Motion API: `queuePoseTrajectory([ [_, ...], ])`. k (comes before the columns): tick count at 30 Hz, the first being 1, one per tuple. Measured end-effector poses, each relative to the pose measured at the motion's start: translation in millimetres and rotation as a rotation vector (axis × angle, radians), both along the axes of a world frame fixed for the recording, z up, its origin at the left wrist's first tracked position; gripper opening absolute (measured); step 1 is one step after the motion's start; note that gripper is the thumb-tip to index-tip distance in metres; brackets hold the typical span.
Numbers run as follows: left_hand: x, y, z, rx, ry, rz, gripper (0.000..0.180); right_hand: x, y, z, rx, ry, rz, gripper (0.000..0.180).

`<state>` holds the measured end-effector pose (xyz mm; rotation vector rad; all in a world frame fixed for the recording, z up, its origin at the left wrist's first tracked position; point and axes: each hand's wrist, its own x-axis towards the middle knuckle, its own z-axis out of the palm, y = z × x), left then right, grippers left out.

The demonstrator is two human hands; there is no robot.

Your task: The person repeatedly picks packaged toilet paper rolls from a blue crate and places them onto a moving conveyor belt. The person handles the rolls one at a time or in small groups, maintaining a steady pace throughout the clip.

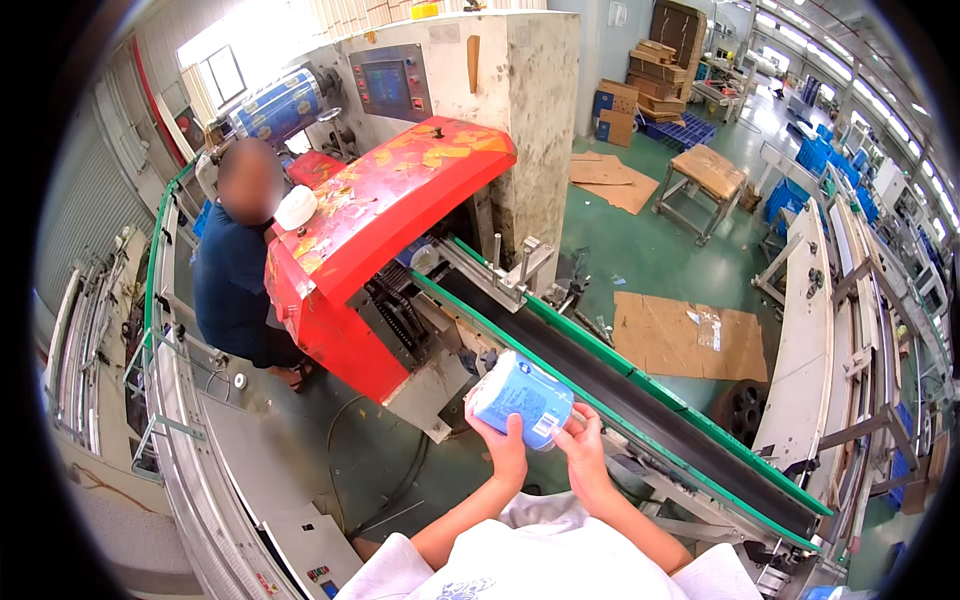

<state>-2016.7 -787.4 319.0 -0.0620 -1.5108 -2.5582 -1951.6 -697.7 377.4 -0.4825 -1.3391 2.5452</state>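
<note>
Between my two hands is a short, round-sided canister (522,398) with a blue printed label and a white end, held tilted in front of my chest. My left hand (499,440) grips its left and lower side, the thumb lying across the label. On the lower right, my right hand (582,445) closes its fingers on the canister's edge near a barcode patch. The conveyor (600,370), a dark belt with green side rails, runs just beyond my hands. Whatever my fingers press on behind the canister is hidden.
A red machine hood (400,205) stands ahead, with a person in dark clothing (235,280) beside it at left. A control panel (388,84) and a blue printed film roll (278,106) are behind. Cardboard (690,338) and a stool (707,172) stand right of the belt.
</note>
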Motion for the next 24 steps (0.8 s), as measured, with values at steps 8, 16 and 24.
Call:
queuePoseTrajectory([
  [8,-5,1,20,-0.007,-0.038,-0.172,0.098,-7,5,-9,0.0,0.024,-0.044,0.053],
  [16,-6,8,13,-0.02,-0.074,-0.183,0.097,-10,10,-18,0.087,0.049,-0.064,0.058],
  [24,1,0,2,-0.21,-0.169,-0.445,0.103,-10,122,-62,0.078,-0.074,-0.185,0.056],
])
